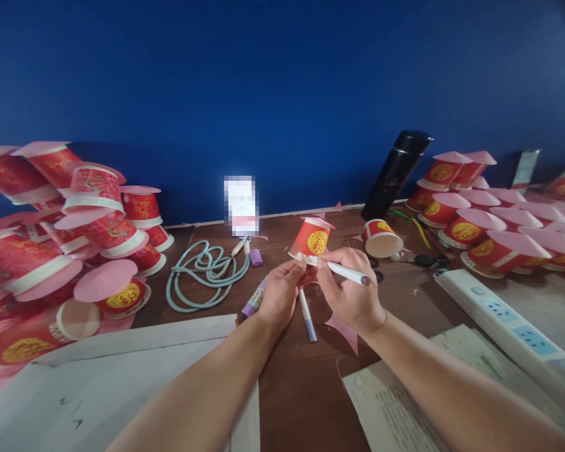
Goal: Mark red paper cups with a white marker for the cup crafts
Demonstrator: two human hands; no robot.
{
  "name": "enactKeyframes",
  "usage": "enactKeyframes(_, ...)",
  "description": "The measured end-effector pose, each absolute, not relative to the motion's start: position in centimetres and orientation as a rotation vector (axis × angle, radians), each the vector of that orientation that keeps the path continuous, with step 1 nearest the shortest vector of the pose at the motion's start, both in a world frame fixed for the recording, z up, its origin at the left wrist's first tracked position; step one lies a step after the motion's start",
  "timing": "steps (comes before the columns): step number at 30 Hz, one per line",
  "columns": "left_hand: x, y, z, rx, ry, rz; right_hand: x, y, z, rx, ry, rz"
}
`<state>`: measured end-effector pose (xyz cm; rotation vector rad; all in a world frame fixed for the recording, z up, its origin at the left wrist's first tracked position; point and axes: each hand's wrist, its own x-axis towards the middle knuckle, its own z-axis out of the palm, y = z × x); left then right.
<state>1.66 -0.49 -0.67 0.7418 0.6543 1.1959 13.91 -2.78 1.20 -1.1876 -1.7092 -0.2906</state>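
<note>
A red paper cup [309, 236] with a yellow emblem is upside down in front of me, a pink paper disc [321, 222] on its base. The fingers of my left hand [282, 285] are closed on its rim. My right hand [351, 285] grips a white marker pen [348, 272], its front end close to the cup's rim; I cannot tell whether the tip touches. Below my hands a second white pen [307, 316] lies on the table. Left of it is a glue stick [254, 298], partly behind my left hand, and a purple cap [255, 258].
Stacked red cups with pink discs [98, 188] crowd the left; more disc-topped cups [483, 226] stand right. A plain cup [382, 238], black flask [395, 172], coiled cable [207, 276], blurred bright screen [242, 204], power strip [503, 314] and papers [395, 395] surround the workspace.
</note>
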Motion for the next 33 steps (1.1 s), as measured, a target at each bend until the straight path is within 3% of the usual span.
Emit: enactKeyframes(33,1.66,-0.53,-0.4,0.733,0.653,1.217,13.58,-2.97,1.46,-1.193,-1.725,-0.254)
